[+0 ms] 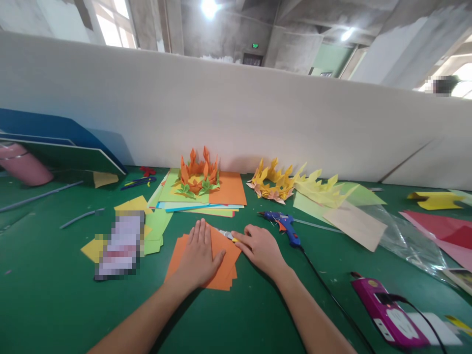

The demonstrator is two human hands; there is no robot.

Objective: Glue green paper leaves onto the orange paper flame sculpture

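My left hand lies flat, fingers stretched forward, pressing on a stack of orange paper sheets. The top sheet looks folded or turned at an angle. In my right hand is a utility knife with a metal front end and a bit of yellow showing. Its blade points left along the top right edge of the orange paper, and its tip seems to slip under that edge. My palm hides most of the handle.
A blue glue gun lies right of my hand, its cord running to a magenta power strip. Behind stand an orange paper crown and a yellow one. A blurred phone-like object lies left. A white partition borders the table.
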